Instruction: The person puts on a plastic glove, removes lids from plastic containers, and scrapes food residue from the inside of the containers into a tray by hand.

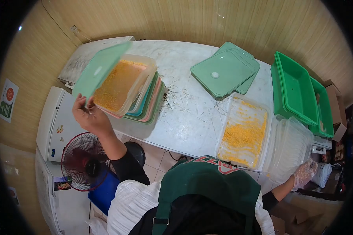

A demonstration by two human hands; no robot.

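Observation:
My left hand (pixel 91 116) is bare and pinches the near edge of a green plastic lid (pixel 102 64). The lid is tilted up over the left side of a clear tub (pixel 139 88) with orange-yellow crumbs inside, and its far end is blurred. Below that tub is a stack of lidded tubs (pixel 155 103) in green, pink and blue. My right hand (pixel 304 174) wears a thin clear glove. It is at the right, beside several nested clear tubs (pixel 288 149), with its fingers curled together. What those fingers hold, if anything, is hidden.
Another clear tub with yellow crumbs (pixel 245 133) sits at the table's front edge. Behind it lie stacked green lids (pixel 223 72). Green bins (pixel 296 88) and a cardboard box (pixel 335 105) stand at right. A fan (pixel 86 162) is below left. Dark scraps (pixel 165 93) dot the white table (pixel 180 129).

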